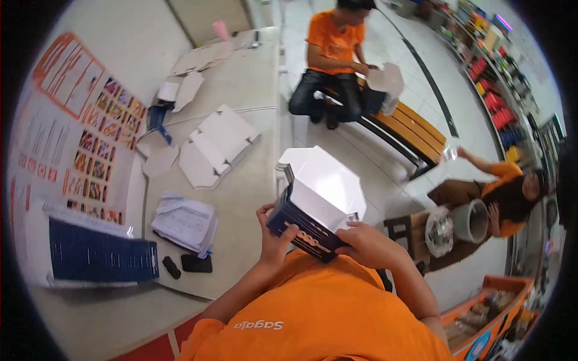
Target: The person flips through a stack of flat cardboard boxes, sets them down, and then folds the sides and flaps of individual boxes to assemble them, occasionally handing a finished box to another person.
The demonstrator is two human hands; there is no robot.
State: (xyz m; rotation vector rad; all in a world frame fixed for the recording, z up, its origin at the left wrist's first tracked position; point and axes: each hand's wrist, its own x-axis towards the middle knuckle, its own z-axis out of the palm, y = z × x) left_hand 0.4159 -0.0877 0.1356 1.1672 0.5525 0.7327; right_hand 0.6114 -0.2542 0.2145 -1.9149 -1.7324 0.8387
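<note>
Held above the lap at the table's (253, 198) edge: a half-folded navy-and-white carton (317, 203), left hand (274, 236) in a closed grip on its near corner, right hand (368, 243) clasping its lower side. Flat white blanks (217, 146) on the table; co-worker in orange (333, 57) seated on a bench (409, 129).

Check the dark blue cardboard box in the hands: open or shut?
Open: the dark blue cardboard box has white flaps standing up, unfolded. Left hand and right hand grip its sides.

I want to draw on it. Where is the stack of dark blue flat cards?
In the head view, the stack of dark blue flat cards lies far left on the table, beside the folded papers.
</note>
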